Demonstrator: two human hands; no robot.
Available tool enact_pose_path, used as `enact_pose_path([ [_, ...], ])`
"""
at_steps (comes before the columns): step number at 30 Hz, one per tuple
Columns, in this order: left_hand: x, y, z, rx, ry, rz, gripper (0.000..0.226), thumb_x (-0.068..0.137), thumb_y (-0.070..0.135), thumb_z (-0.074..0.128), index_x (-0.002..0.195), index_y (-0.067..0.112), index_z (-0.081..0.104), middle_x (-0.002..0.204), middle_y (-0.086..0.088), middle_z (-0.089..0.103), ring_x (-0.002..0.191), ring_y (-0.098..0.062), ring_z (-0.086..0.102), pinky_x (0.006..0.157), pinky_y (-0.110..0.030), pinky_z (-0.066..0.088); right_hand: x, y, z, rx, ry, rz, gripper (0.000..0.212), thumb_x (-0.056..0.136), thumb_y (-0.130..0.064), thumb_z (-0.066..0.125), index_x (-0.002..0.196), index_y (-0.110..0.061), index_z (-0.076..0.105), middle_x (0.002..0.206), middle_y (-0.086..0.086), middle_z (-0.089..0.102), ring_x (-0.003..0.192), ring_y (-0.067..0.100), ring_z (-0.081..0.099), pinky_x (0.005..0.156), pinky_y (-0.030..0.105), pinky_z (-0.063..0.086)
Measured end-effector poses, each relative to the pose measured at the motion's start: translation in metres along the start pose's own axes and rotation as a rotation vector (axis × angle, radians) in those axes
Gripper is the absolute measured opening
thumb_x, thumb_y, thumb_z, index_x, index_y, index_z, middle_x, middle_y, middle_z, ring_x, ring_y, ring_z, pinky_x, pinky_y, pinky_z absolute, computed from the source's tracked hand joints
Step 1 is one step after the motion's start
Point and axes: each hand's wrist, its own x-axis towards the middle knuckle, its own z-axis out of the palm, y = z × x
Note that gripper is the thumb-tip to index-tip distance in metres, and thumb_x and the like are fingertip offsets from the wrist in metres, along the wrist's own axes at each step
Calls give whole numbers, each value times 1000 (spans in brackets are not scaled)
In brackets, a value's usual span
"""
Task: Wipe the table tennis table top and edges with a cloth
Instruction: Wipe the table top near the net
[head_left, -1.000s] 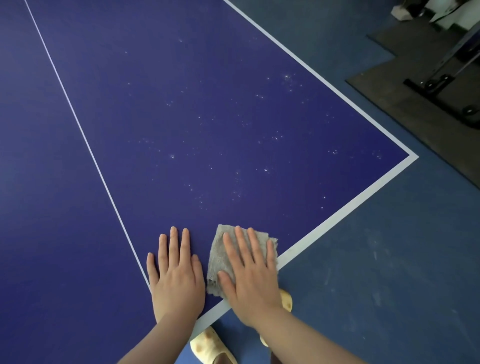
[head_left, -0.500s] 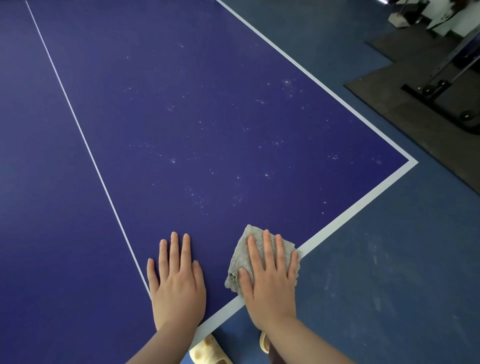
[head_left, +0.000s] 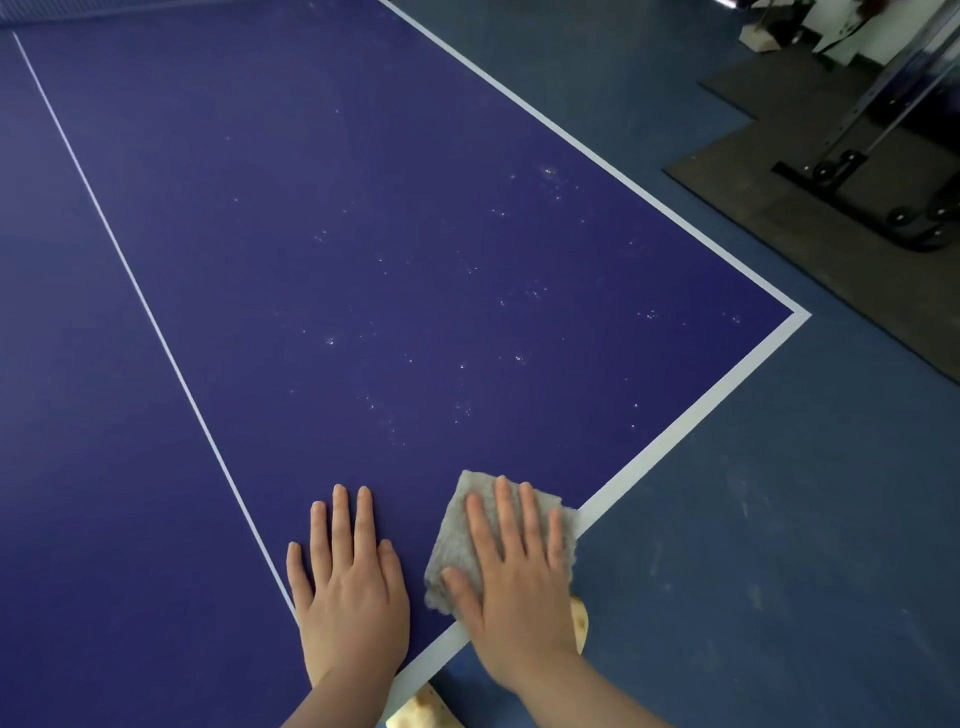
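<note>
The dark blue table tennis table top (head_left: 415, 260) fills most of the view, with a white centre line and a white band along its near and right edges. Small pale specks dot the surface ahead. A folded grey cloth (head_left: 462, 525) lies flat on the top at the near edge. My right hand (head_left: 511, 582) presses on it with straight, spread fingers and covers most of it. My left hand (head_left: 348, 587) rests flat on the bare surface just left of the cloth, beside the centre line.
Blue-grey floor (head_left: 753, 545) lies beyond the table's near and right edges. A dark mat (head_left: 779, 197) with a black metal frame on wheels (head_left: 872, 182) sits at the upper right. Yellow slippers (head_left: 426, 712) show under the near edge.
My right hand slid the cloth right along the near edge, then back a little to the left. My left hand stayed flat in place.
</note>
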Motion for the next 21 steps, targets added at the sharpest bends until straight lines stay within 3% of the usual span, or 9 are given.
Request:
enact_pose_path([
  [4,4,2,1,-12,7,2,59,97,37,17,153,21,25,160,0,25,148,-21,18,117,-45,11,26,13,0,-96,36,-122,65,102,-60,22,157,-24,24,164,5,21,152,28,14,118,52,12],
  [9,0,0,0,-12,16,-14,60,97,37,14,153,20,24,160,-2,24,149,-21,15,118,-41,1,24,42,-3,-75,34,71,62,104,-53,18,158,-22,22,164,8,22,152,29,15,119,53,9],
  [12,0,24,0,-78,14,-45,57,98,33,20,154,20,24,161,2,14,150,-17,6,118,-38,-8,8,29,-4,-39,52,58,63,102,-48,23,155,-15,31,161,15,26,149,35,22,117,53,15],
  [17,-6,67,8,-121,31,-111,60,96,39,9,153,21,13,159,7,5,150,-15,5,120,-43,3,35,35,-7,-85,14,-194,62,102,-46,24,156,-16,27,163,13,19,151,33,15,119,48,9],
  [21,-6,72,13,-109,26,-121,58,97,41,9,153,24,6,160,7,3,151,-16,3,120,-44,3,46,77,-10,-67,41,-83,62,101,-46,24,157,-18,26,164,9,19,152,29,14,119,47,9],
])
